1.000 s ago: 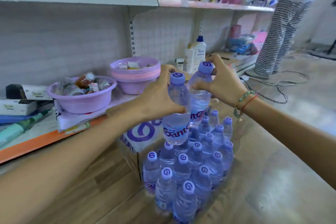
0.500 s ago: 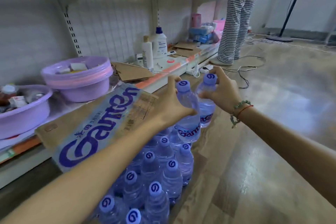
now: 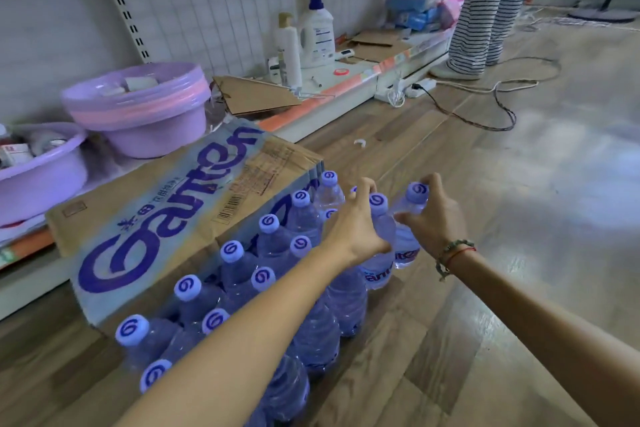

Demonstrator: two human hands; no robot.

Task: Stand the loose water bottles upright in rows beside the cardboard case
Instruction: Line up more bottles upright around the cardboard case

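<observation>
Nearest the camera, standing water bottles [image 3: 263,291] w/ lilac caps fill rows on the wood floor [image 3: 485,218], tight against the cardboard case [image 3: 166,218], which lies just left of them. At the far end of the rows both hands work. Left hand [image 3: 358,229] has fingers curled round the shoulder of one bottle [image 3: 379,246], thumb on the near side; right hand [image 3: 433,218] pinches the neck of a second bottle [image 3: 408,236] just under its cap, fingers bunched. Both bottles look upright or nearly so, at the row's end; can't tell if their bases touch the floor yet. Judging by look: full, so fairly heavy for size; thin clear plastic, prob. dents under a squeeze and a bit slick, so neck or shoulder is the stiffest place to hold. Tall and narrow, so a nudge could topple neighbours, esp. packed this close. Beyond the case, two lilac basins [image 3: 138,111] on the low shelf [image 3: 346,94], cardboard scraps, white detergent bottles [image 3: 317,31]. Farther off, a power strip w/ cables [image 3: 485,104] trails across the floor, and a person in striped trousers [image 3: 485,3] stands by the shelf; all well apart from the rows.
</observation>
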